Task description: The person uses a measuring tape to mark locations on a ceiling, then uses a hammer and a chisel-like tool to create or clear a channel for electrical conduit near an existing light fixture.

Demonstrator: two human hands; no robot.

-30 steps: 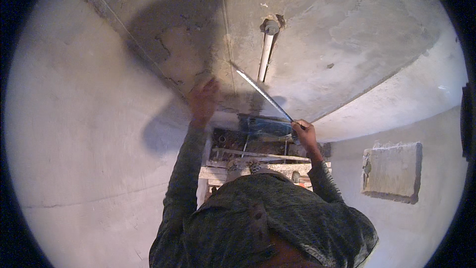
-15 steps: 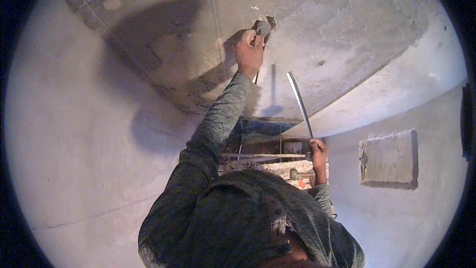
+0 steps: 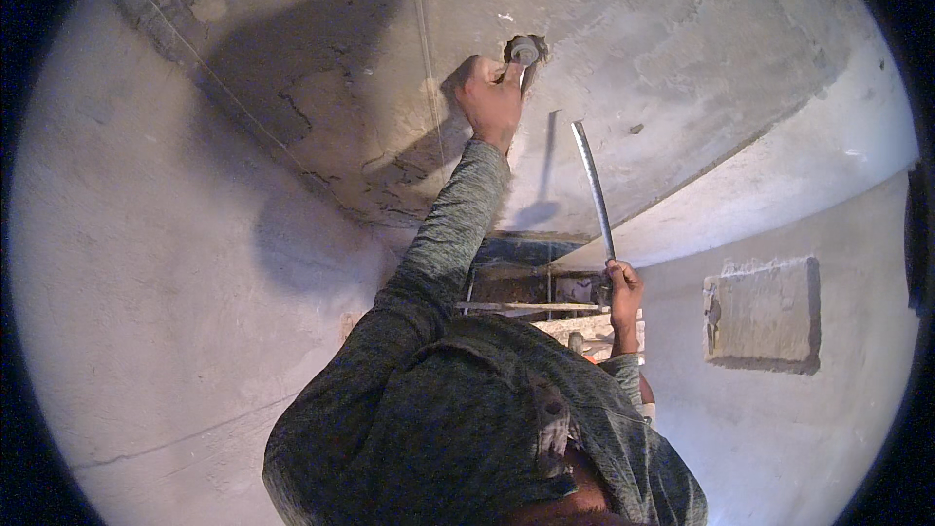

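Note:
My left hand (image 3: pixel 490 102) is raised to a rough grey plaster surface (image 3: pixel 633 39). Its fingers are closed on a small round grey fitting (image 3: pixel 524 53), whose ringed face shows. This fitting sits at a dark, ragged hole (image 3: pixel 540 43) in the plaster; how deep it goes in cannot be made out. Lower and to the right, my right hand (image 3: pixel 625 292) is closed round the lower end of a long, thin metal bar (image 3: pixel 593 180). The bar stands nearly upright, its far tip apart from the hole.
A shallow raised square panel (image 3: pixel 763 315) is on the right wall. Behind my arms lie a pale wooden strip (image 3: pixel 531 307) and a partly hidden tool with a round grey head (image 3: pixel 576 342). A straight groove (image 3: pixel 423 29) runs along the plaster left of the hole.
My left hand has shifted slightly right, and the fitting now shows its round face more squarely at the hole. My right hand and the bar have moved up a little.

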